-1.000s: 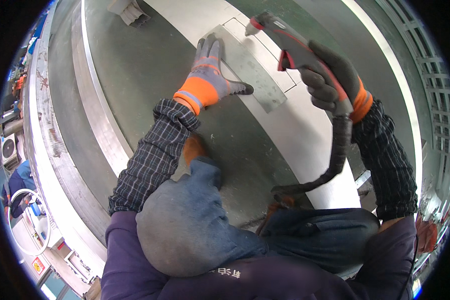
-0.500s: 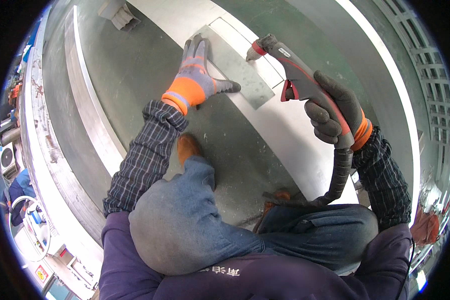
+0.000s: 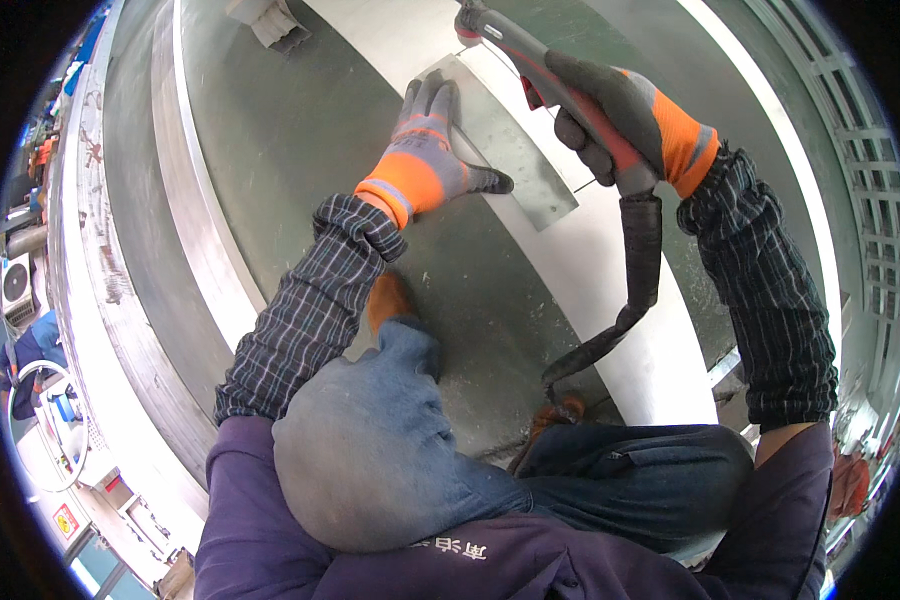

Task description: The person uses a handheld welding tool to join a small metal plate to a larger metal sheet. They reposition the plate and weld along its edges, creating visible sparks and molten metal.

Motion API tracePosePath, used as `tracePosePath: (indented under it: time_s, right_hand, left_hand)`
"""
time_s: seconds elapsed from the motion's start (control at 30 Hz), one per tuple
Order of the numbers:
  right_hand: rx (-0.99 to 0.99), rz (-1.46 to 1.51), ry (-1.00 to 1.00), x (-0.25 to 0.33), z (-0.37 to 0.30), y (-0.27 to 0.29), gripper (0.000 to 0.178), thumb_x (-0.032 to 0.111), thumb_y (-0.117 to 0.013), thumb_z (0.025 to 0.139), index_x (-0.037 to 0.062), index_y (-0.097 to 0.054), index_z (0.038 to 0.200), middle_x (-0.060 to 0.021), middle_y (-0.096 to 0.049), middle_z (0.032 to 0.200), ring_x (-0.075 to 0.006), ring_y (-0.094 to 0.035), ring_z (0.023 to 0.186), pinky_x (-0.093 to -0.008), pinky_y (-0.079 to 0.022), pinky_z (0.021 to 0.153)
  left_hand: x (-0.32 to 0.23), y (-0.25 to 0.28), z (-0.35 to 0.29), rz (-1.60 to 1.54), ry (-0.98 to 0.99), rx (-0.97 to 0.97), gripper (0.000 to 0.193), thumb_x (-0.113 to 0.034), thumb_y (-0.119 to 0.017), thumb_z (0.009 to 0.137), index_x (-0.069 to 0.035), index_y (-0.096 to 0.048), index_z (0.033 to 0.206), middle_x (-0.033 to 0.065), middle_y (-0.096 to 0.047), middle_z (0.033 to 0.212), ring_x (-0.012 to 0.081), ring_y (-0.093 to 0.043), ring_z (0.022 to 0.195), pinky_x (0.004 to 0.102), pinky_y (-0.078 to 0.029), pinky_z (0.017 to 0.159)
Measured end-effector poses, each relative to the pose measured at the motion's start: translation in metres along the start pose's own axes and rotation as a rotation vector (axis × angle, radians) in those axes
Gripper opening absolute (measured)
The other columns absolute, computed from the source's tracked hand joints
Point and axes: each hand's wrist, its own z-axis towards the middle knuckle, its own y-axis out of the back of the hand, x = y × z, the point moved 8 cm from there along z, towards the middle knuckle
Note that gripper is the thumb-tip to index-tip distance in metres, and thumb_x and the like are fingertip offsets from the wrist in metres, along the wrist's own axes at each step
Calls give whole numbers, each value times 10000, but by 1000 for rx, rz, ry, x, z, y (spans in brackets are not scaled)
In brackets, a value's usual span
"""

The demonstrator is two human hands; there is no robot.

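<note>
Lying flat on the long pale panel (image 3: 590, 255), slanted ahead of the person: gray plate (image 3: 515, 140). Left hand (image 3: 425, 150) spread on it, fingers toward its far end, thumb out along the near edge. Wide span probably stops it pivoting or sliding; nothing clamped on that side. Right hand (image 3: 625, 105) wrapped around a gray-and-red torch (image 3: 542, 68), fingers curled together on the handle. Held well back, likely to keep the glove clear of the nozzle (image 3: 467, 35). Nozzle is near the plate's far end; contact, can't tell. Red trigger (image 3: 530, 93) shows ahead of the curled fingers; pressed or not, can't tell. Black-wrapped cable (image 3: 642, 250) drops off the handle in a slack bend toward the legs, presumably so it doesn't tug the torch or drag across the plate. Further out: brown boot (image 3: 390, 298) on the dark green surface (image 3: 470, 330), floor or platform unclear. Pale metal strip (image 3: 205, 200) off to the left, pale folded piece (image 3: 270, 25) at upper left.
</note>
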Motion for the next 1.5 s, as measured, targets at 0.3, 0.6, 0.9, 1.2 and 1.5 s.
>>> tracePosePath:
  time_s: [0.3, 0.6, 0.9, 1.2, 1.5]
  right_hand:
    - [8, -158, -65, -5, 21, -10, 604, 618, -512, 1003, 37, -640, 1105, 4, -595, 665, -71, -578, 469, -227, -511, 412]
    - [63, -166, -85, -14, 23, -9, 629, 615, -540, 995, 17, -618, 1171, -12, -606, 703, -82, -599, 490, -238, -526, 411]
    - [55, -203, -83, -11, 21, -16, 670, 666, -546, 968, 20, -619, 1131, -11, -607, 678, -90, -599, 477, -252, -518, 399]
    - [42, -184, -112, -16, 12, -13, 654, 682, -533, 965, 38, -650, 952, -12, -580, 624, -111, -591, 452, -260, -524, 400]
    - [139, -108, 69, -18, -1, -10, 519, 551, -620, 978, 36, -627, 1040, -45, -635, 709, -130, -619, 508, -279, -547, 444]
  left_hand:
    - [7, -6, 2, -16, 17, -40, 1417, -650, -933, 536, 79, -280, 1561, 293, -233, 1640, 435, -203, 1539, 425, -241, 1271]
    - [9, -11, 4, 13, -5, -62, 1407, -670, -921, 537, 94, -306, 1546, 301, -250, 1625, 439, -227, 1527, 438, -243, 1268]
    - [4, -5, 3, 14, -36, -77, 1433, -685, -914, 543, 97, -272, 1558, 304, -248, 1626, 437, -217, 1531, 426, -240, 1268]
    - [2, -1, 2, -16, -12, -21, 1440, -681, -919, 538, 78, -264, 1570, 299, -232, 1636, 429, -203, 1540, 417, -232, 1273]
    - [9, -13, 7, -4, 23, 29, 1445, -695, -910, 542, 75, -256, 1575, 290, -240, 1641, 411, -191, 1550, 410, -223, 1275]
